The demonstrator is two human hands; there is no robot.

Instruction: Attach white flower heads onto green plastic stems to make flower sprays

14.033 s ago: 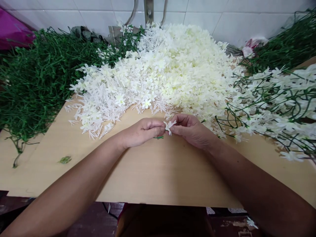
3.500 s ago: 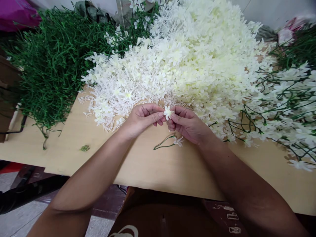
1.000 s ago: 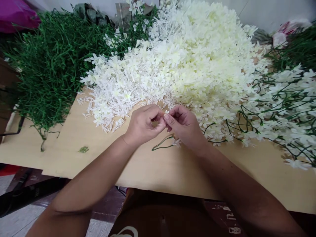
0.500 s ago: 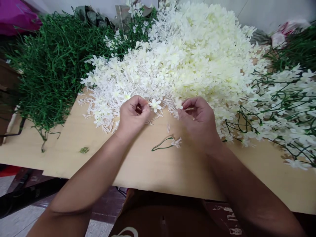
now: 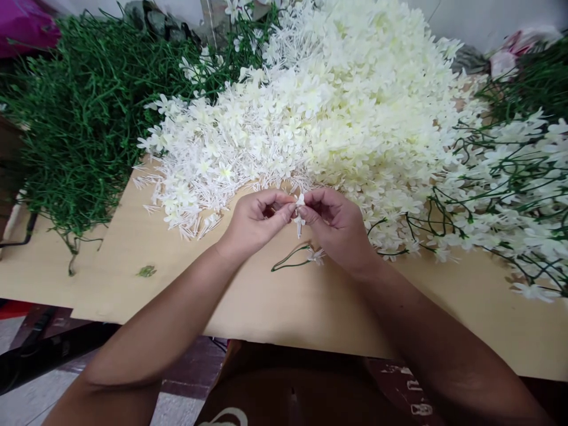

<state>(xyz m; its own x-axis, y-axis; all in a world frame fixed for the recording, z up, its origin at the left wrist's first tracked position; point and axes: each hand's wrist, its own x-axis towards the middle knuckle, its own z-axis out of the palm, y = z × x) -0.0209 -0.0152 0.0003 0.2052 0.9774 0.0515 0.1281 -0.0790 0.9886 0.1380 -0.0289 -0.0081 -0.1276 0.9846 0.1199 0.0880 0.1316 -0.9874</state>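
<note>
I had two hands over one table, and between them was one small white flower. It was in front of the near edge of the white heap, with its thin white prongs pointing down toward me. I could not tell whether it was one piece or several pieces together.

The white heap had too many blossoms for me to count. To the left of this heap was one green heap of stems, and to the right were many stemmed flowers, also too many to count. Beyond these, at the far right of the white heap, was a second green bunch. In front of the white heap, on the table, lay one looped stem with one white blossom at its end, and farther to the left one green scrap.

My two forearms came forward from both sides and met in front of the white heap, with the hands almost touching. My left hand had its thumb and first finger closed together at the flower's left side, the other fingers curled. My right hand had its thumb and first finger clamped on the flower from the right, the other fingers also curled inward.
</note>
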